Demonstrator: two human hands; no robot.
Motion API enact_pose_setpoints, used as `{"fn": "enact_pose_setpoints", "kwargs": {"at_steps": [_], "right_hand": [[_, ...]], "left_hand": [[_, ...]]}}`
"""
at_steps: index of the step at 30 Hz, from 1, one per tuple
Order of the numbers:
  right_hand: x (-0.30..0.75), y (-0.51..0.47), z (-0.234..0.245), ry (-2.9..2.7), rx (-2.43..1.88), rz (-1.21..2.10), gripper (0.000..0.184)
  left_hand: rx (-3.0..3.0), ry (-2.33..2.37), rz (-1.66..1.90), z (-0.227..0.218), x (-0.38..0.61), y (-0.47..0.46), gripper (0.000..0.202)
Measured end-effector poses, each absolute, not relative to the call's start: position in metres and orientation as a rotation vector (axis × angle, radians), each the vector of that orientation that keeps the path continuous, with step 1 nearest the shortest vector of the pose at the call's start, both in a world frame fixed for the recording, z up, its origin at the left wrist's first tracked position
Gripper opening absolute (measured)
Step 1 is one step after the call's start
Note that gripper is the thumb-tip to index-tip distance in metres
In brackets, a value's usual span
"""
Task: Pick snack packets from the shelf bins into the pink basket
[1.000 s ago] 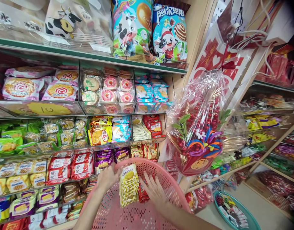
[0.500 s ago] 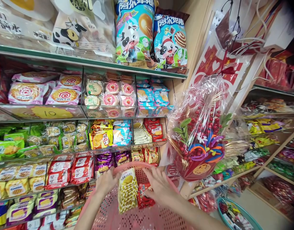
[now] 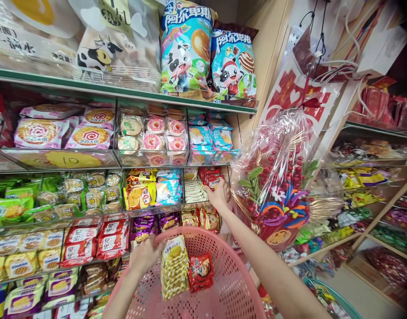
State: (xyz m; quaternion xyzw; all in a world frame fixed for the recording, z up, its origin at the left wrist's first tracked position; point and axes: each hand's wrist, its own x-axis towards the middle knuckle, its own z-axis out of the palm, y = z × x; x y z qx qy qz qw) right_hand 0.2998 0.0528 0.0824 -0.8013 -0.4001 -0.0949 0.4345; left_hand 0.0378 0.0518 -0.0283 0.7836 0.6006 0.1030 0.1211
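Observation:
My left hand grips the far-left rim of a pink perforated plastic basket. Inside the basket lie a yellow-and-white pack of biscuits and a small red snack packet beside it. My right hand is stretched out to the middle shelf, its fingers closed around the red snack packets stacked in a clear bin at the right end of the row.
Shelves of packaged biscuits and snacks fill the left, with large candy bags on the top shelf. A cellophane-wrapped red decoration hangs right of my hand. More shelves run off to the right, and a teal basket sits on the floor.
My right hand let go of the red packet in the basket and rose to the red packets on the middle shelf. The left hand stays on the rim.

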Motion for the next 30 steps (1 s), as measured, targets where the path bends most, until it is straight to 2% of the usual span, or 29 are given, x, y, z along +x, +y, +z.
{"fn": "enact_pose_setpoints", "kwargs": {"at_steps": [5,18,30], "right_hand": [[0.304,0.062,0.077,-0.930,-2.044,-0.260,0.072],[0.305,0.069,0.074,-0.917,-2.001,-0.328,0.069],[0.311,0.072,0.081,-0.917,-1.979,-0.260,0.066]], "left_hand": [[2.284,1.755,0.276,-0.027,0.038,0.052,0.057],[2.288,1.760,0.283,-0.021,0.039,0.047,0.055],[2.292,1.784,0.297,-0.026,0.036,0.050,0.056]]}}
